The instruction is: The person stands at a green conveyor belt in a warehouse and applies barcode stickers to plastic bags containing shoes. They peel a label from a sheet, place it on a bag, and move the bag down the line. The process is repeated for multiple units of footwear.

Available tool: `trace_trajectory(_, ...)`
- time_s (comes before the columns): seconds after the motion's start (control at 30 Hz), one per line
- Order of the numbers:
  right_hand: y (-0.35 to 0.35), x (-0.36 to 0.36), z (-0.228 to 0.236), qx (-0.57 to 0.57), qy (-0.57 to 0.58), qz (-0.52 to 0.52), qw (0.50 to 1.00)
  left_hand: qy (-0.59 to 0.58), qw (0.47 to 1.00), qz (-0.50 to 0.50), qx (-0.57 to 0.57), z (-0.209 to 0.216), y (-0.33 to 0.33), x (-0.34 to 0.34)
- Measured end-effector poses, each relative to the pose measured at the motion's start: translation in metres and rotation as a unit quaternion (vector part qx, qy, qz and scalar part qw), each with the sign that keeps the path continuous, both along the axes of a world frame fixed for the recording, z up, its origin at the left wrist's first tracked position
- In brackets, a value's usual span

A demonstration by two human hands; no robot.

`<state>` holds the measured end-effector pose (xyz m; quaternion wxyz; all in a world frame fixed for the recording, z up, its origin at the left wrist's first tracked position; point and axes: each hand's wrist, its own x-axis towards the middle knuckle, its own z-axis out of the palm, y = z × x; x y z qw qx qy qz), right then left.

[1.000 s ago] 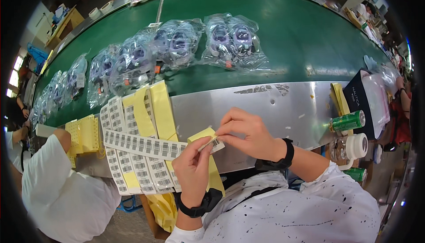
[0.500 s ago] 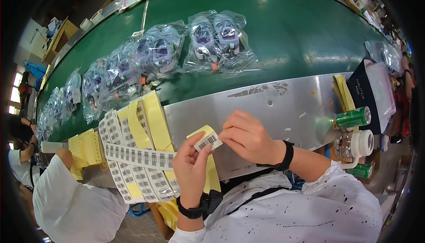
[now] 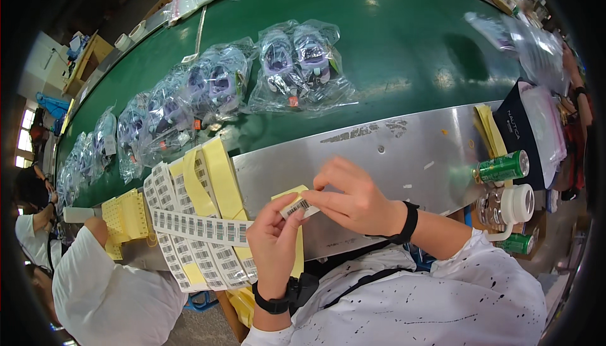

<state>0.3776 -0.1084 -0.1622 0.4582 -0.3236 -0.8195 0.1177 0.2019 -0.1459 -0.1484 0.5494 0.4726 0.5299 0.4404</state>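
My left hand [image 3: 274, 240] pinches the end of a white barcode sticker strip [image 3: 294, 208] between thumb and fingers. Its yellow backing shows behind the fingertips. My right hand [image 3: 355, 198] is closed at the strip's right edge, thumb and index finger pressed against the barcode label; whether a sticker is peeled away there cannot be made out. Left of my left hand, more barcode sticker strips [image 3: 201, 227] lie overlapping on the metal ledge, together with yellow backing strips [image 3: 222, 172].
On the green belt [image 3: 404, 43] stand clear-bagged pairs of purple shoes [image 3: 297, 62] in a row. A green can [image 3: 503, 166], a clear jar [image 3: 514, 206] and a dark blue box [image 3: 514, 122] are at right. A co-worker's white sleeve [image 3: 101, 276] is close at left.
My right fingers have moved left onto the label. The bagged shoes have shifted slightly left. At far right, a person's clear plastic bag has swung out over the belt.
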Motion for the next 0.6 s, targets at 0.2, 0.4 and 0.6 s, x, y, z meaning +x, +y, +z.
trace_trajectory(0.2, -0.002, 0.003, 0.004, -0.002, -0.004, 0.004, 1.000, -0.050, 0.999, 0.008, 0.000, 0.006, 0.003, 0.004)
trace_trajectory(0.4, -0.002, -0.005, 0.001, -0.094, 0.062, 0.001, 0.994, -0.022, 0.999, -0.036, -0.007, -0.001, 0.002, 0.004)
trace_trajectory(0.6, -0.002, -0.008, -0.004, -0.071, 0.093, 0.021, 0.993, -0.053, 0.998, 0.012, 0.008, -0.007, 0.009, 0.009)
